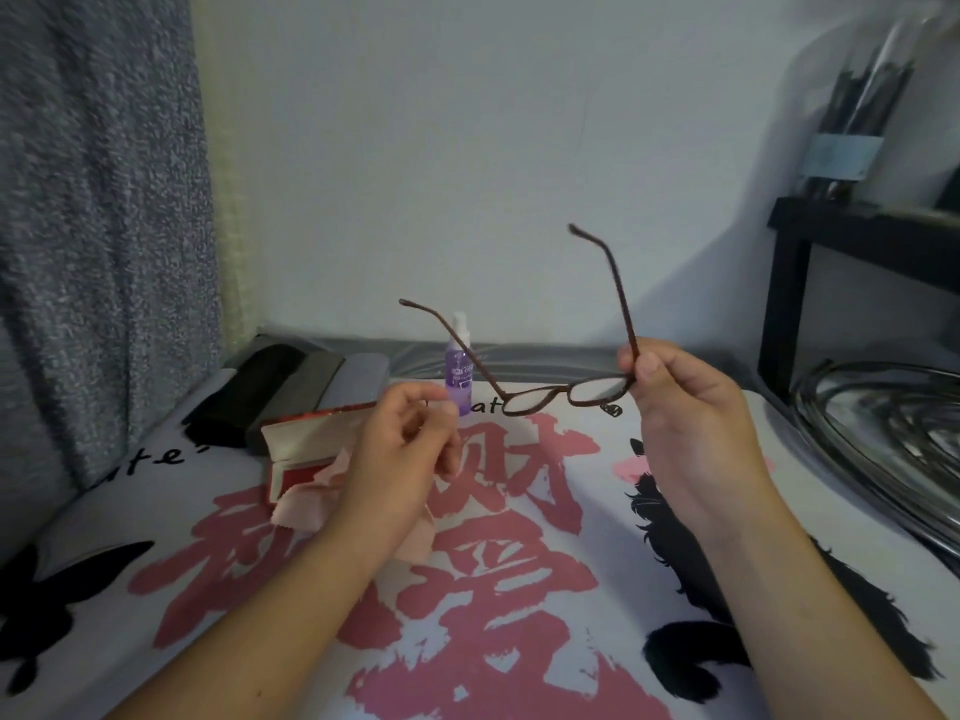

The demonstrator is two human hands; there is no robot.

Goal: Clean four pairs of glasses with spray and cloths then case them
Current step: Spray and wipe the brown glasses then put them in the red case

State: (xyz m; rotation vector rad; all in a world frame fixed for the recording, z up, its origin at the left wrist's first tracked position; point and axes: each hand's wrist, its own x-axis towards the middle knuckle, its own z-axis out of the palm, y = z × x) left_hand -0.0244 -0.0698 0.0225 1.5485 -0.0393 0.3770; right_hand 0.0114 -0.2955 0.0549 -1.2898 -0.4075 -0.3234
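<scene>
So the brown glasses [566, 394] are up in the air around the middle of the frame, both temples unfolded and pointing away toward the wall. My right hand [691, 418] has them pinched at the hinge corner, thumb and fingers curled round the spot where the temple meets the lens rim. My left hand [400, 449] sits lower left of them with fingers loosely curled, not holding anything as far as I can tell, hovering over the pink cloth [311, 498].

Handling-wise, I'd guess these are super light and thin, with a plasticky frame that flexes a bit. The temples look like the weak point, so I wouldn't lever on those. Best grip is probably right where it is now, at the hinge or along the rim edge, keeping fingers off the lenses since they smudge easily and get slick once sprayed.

The purple spray bottle [460, 376] stands just behind the frame, centre of the shot. The red case [317, 433] lies open at centre left with the cloth spilling out in front, and three more cases, black [244, 392], dark grey [298, 387] and light grey [358, 379], are lined up behind it.
</scene>
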